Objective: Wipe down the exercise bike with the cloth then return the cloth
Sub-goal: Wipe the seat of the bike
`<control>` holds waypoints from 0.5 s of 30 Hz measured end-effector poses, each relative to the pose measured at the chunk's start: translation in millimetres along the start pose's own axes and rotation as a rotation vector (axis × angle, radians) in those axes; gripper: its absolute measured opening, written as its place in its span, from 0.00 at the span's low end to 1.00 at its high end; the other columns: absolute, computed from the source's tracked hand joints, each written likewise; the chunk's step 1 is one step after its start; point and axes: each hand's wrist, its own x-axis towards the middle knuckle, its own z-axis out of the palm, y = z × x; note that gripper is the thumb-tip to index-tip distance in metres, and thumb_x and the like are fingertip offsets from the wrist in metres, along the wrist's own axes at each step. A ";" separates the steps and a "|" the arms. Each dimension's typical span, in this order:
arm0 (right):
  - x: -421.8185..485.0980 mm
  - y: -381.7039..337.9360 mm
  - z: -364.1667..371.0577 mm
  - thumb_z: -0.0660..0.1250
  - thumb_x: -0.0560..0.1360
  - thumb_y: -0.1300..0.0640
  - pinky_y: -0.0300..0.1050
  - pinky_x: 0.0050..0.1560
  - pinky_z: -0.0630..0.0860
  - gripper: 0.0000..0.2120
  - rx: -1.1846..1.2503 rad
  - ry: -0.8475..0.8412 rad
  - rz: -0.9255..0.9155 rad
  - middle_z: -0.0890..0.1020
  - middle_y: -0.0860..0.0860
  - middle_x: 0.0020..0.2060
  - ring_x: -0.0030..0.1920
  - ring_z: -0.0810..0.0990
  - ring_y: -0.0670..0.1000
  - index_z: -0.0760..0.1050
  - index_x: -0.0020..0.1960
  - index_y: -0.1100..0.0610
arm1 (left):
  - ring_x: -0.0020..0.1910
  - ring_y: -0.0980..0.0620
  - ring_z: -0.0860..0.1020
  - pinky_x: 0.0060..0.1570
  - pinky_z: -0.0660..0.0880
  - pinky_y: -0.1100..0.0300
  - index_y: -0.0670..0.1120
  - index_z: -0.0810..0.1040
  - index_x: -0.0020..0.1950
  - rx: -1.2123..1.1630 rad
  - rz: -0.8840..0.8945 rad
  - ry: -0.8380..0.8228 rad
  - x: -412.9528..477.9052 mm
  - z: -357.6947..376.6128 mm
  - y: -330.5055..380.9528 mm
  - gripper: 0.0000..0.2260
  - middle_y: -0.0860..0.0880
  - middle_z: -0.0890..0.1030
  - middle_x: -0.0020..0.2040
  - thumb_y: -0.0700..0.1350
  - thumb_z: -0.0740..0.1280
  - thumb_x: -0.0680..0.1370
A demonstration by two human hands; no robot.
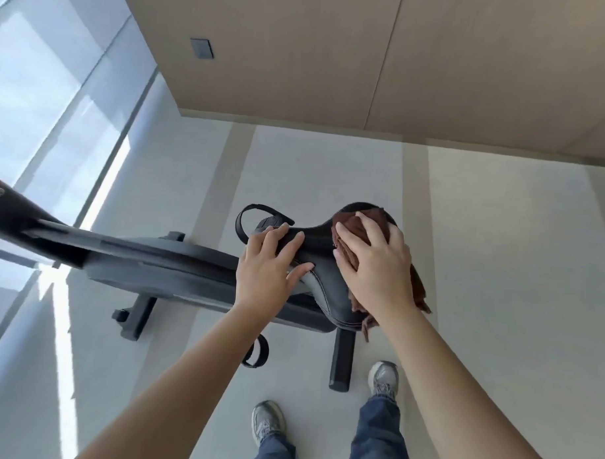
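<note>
1. a person is standing over a dark exercise bike (162, 262) on a pale tiled floor (498, 270), looking down at both bare forearms reaching forward.
2. the right hand (375, 266) is lying flat, fingers spread, pressing on a brown cloth (357, 226) that is covering the wide rear part of the black seat (329, 292).
3. the cloth is sitting directly under the right palm; bunched folds are showing past the fingertips at the far edge of the seat, and a loose end is hanging off the right side of the seat, just beside the wrist.
4. the right hand is not closing round the cloth; it is pressing it down with an open palm.
5. the left hand (269, 269) is resting on the narrow nose of the seat, fingers draped over the top and thumb lying along the near side, so it is loosely gripping the seat. it is not touching the cloth, which is lying just to its right.
6. a pedal strap (250, 220) is looping up just beyond the left fingertips; a second strap (257, 353) is hanging below the bike's body.
7. the bike's rear foot (341, 361) is standing on the floor near the person's grey shoes (383, 378) and blue jeans (379, 438).
8. a window (41, 100) is filling the left side, and a wood-panelled wall (368, 60) is standing behind the bike.
</note>
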 end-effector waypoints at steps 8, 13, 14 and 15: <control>-30.9 2.1 -4.6 0.67 0.72 0.49 0.57 0.53 0.73 0.19 -0.004 -0.017 -0.065 0.74 0.51 0.64 0.60 0.71 0.60 0.74 0.62 0.46 | 0.48 0.39 0.77 0.49 0.75 0.48 0.46 0.80 0.56 -0.036 0.046 0.050 -0.9 6.6 -9.3 0.19 0.42 0.80 0.54 0.52 0.73 0.68; -45.0 -12.9 2.0 0.69 0.72 0.52 0.58 0.50 0.75 0.15 -0.010 0.157 0.068 0.78 0.54 0.59 0.53 0.75 0.64 0.78 0.58 0.50 | 0.47 0.38 0.77 0.46 0.76 0.48 0.46 0.80 0.56 -0.117 0.054 0.029 1.6 3.9 -14.8 0.18 0.42 0.80 0.53 0.49 0.75 0.68; -33.8 -22.0 4.1 0.68 0.73 0.50 0.59 0.49 0.74 0.14 -0.028 0.146 0.102 0.78 0.54 0.60 0.53 0.74 0.64 0.78 0.58 0.50 | 0.47 0.38 0.76 0.45 0.76 0.47 0.46 0.80 0.56 -0.135 0.051 0.017 2.4 3.1 -15.9 0.18 0.43 0.80 0.53 0.48 0.75 0.68; -21.5 -32.5 6.9 0.66 0.74 0.49 0.59 0.49 0.73 0.15 -0.065 0.112 0.112 0.77 0.55 0.62 0.54 0.73 0.65 0.77 0.59 0.50 | 0.47 0.38 0.76 0.45 0.76 0.47 0.46 0.80 0.56 -0.151 0.052 0.010 3.4 2.3 -17.4 0.18 0.44 0.80 0.53 0.48 0.74 0.68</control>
